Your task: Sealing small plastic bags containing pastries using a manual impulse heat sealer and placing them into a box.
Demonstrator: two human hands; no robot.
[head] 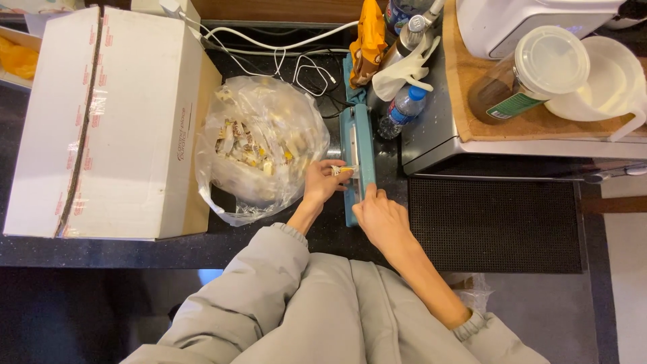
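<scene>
Two hands at one teal heat sealer (pixel 357 145).
Left hand (pixel 322 182) pinched one small packet (pixel 342 170); right hand (pixel 381 217) pressed the sealer; one clear bag (pixel 259 145) held many packets.

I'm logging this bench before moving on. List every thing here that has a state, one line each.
left hand: holds a small packet at the sealer
right hand: rests on the blue sealer, bar down
clear plastic bag: open, holding many packets
white cardboard box: closed, taped
small water bottle: capped, lying down
jar: lidded, on its side
white jug: open
</scene>
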